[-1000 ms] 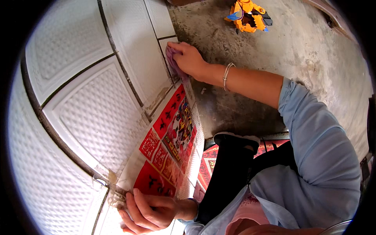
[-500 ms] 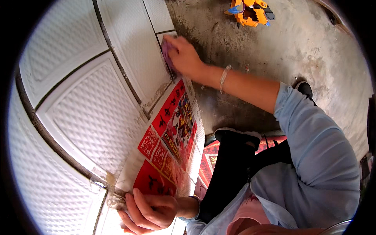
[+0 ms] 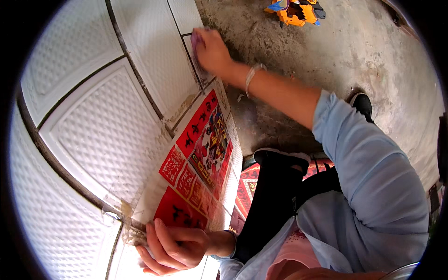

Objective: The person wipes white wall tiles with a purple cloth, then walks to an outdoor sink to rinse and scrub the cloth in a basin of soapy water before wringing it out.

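Note:
My right hand (image 3: 212, 53) presses a purple cloth (image 3: 195, 43) against the white tiles (image 3: 156, 56), at the far end of a red poster (image 3: 198, 156). Most of the cloth is hidden under the fingers. The poster is stuck on the tiles and has coloured pictures and dark lettering. At its near end rests my left hand (image 3: 175, 247), fingers loosely bent and a little apart, with nothing visible in it. Crumpled clear film, perhaps tape (image 3: 134, 236), lies beside its fingertips.
Dark joints run between the raised-pattern tiles. A concrete floor (image 3: 289, 79) stretches to the right, with an orange and blue plastic toy (image 3: 296, 13) at the far side. Near my legs lies a red patterned mat (image 3: 247, 189). Brownish residue (image 3: 186, 103) marks the tiles beside the poster.
My right hand has slid the cloth farther away and slightly left along the tiles. My left hand stays by the poster's near end. The whole view has shifted slightly.

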Available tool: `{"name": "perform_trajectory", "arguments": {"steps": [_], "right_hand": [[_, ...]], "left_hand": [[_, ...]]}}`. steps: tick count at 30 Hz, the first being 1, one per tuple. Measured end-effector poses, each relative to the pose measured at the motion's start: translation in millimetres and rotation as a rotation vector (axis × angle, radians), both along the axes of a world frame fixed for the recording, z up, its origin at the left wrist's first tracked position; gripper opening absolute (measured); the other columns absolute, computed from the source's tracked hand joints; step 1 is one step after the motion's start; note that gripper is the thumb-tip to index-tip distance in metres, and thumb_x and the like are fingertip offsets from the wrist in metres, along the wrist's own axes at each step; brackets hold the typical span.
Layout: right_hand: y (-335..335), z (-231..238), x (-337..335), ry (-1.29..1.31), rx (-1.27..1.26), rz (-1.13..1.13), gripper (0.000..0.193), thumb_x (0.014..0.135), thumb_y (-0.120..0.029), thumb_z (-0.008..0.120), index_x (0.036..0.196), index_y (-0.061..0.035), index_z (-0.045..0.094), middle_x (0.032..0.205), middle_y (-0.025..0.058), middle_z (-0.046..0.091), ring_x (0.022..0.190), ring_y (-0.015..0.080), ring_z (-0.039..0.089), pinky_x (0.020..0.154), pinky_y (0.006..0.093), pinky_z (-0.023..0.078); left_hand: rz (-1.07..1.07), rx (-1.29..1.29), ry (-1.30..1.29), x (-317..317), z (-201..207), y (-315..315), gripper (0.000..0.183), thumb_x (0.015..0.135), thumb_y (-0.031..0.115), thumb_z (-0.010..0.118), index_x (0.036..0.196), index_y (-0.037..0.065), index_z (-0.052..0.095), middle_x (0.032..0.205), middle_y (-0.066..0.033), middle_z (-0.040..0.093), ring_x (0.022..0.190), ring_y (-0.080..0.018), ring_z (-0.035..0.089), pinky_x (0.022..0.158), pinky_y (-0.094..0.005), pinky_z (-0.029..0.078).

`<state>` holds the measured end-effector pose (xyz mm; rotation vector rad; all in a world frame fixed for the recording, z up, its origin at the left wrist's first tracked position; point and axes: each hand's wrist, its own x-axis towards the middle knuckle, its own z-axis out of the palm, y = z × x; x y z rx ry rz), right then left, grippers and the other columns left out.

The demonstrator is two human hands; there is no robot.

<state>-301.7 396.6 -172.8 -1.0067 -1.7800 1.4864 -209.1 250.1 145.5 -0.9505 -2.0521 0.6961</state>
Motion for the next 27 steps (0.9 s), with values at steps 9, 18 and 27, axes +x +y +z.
{"name": "perform_trajectory", "arguments": {"steps": [9,18,27], "right_hand": [[-24.6,49.7,54.8,0.253,-0.306,0.328,0.016,0.086,-0.011,0.053,0.094,0.0004,0.047,0.092,0.0190,0.053,0.086,0.0331,0.054,0.077,0.0388,0.044],[26.7,42.0,-0.7,0.255,-0.121,0.180,0.011,0.087,-0.007,0.050,0.095,-0.0010,0.047,0.088,0.0186,0.052,0.085,0.0353,0.053,0.075,0.0391,0.044],[27.7,46.6,6.4,0.172,-0.102,0.269,0.016,0.089,-0.011,0.049,0.102,-0.0027,0.047,0.087,0.0167,0.056,0.082,0.0291,0.058,0.074,0.0363,0.047]], "left_hand": [[-0.032,-0.023,0.027,-3.5,2.6,-6.7,0.018,0.091,0.028,0.054,0.088,0.020,0.071,0.089,0.0056,0.069,0.101,-0.0183,0.058,0.100,-0.0398,0.032],[0.024,-0.008,-0.006,-0.5,-3.7,0.2,0.013,0.086,0.013,0.058,0.084,0.017,0.070,0.085,0.0031,0.069,0.101,-0.0215,0.057,0.104,-0.0408,0.029],[0.018,-0.005,-0.002,-1.7,-0.5,-1.0,0.012,0.086,0.014,0.059,0.084,0.018,0.070,0.085,0.0039,0.069,0.099,-0.0205,0.058,0.104,-0.0412,0.029]]}}
